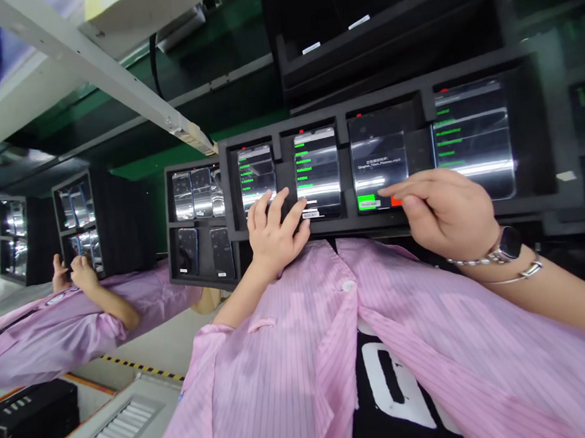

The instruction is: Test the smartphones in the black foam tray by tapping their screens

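A black rack in front of me holds several lit phones in a row. My left hand rests flat, fingers spread, on the rack's lower ledge between the first phone and the second phone, fingertips touching their bottom edges. My right hand, with a watch and bracelet at the wrist, points its index finger at the bottom of the third phone, near green and red on-screen buttons; its other fingers are curled. A fourth phone shows green text lines at the right.
A second black rack with more phones stands further left. A co-worker in a pink coat works with both hands at another phone rack at the far left. A white shelf beam runs overhead. Grey vented equipment sits bottom left.
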`<state>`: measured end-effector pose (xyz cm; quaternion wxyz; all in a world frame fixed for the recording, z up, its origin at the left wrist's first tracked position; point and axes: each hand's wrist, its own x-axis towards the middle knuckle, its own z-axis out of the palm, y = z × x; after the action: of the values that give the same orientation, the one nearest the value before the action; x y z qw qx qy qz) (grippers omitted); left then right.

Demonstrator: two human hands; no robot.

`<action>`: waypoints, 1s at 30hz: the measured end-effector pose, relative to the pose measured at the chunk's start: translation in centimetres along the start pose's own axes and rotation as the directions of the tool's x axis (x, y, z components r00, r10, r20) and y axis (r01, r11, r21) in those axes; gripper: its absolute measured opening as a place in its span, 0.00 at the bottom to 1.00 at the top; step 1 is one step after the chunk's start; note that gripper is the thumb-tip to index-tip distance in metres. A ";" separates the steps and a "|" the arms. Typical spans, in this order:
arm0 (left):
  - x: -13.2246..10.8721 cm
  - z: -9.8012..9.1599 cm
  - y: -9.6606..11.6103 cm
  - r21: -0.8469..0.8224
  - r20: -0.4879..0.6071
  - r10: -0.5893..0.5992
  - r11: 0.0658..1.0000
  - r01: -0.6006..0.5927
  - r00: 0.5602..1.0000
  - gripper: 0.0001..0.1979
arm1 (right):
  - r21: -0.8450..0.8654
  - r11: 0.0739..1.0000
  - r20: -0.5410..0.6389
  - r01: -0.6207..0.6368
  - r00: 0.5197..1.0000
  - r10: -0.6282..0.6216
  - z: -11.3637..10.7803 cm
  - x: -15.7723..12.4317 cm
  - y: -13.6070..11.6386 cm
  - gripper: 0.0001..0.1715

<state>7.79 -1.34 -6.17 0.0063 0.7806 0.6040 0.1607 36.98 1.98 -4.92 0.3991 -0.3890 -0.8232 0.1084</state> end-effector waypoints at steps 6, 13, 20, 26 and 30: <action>0.1 -0.4 0.1 0.019 -0.011 0.041 0.999 -0.040 0.999 0.21 | -0.046 0.990 -0.039 -0.133 0.991 0.131 -0.4 -1.3 -0.1 0.11; 0.1 -0.5 0.1 0.002 -0.001 0.030 1.000 -0.030 1.000 0.21 | -0.116 0.988 0.014 -0.099 0.995 0.101 0.3 -1.5 0.0 0.12; 0.3 -0.7 0.3 0.023 0.006 0.032 0.999 -0.032 0.999 0.19 | -0.137 0.987 0.031 -0.083 0.996 0.088 0.4 -1.4 0.1 0.10; 0.6 -2.3 1.2 0.041 0.160 -0.056 0.998 0.050 0.986 0.23 | -0.173 0.980 0.062 -0.097 0.992 0.109 0.6 -1.4 -0.1 0.10; 2.6 -2.8 1.0 0.057 0.286 -0.075 0.996 0.062 0.955 0.31 | -0.210 0.949 0.162 -0.237 0.948 0.272 1.3 -0.5 0.4 0.21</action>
<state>8.52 0.31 -2.65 0.0811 0.7742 0.6269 0.0307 36.41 2.09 -6.22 0.2633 -0.5162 -0.8064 0.1175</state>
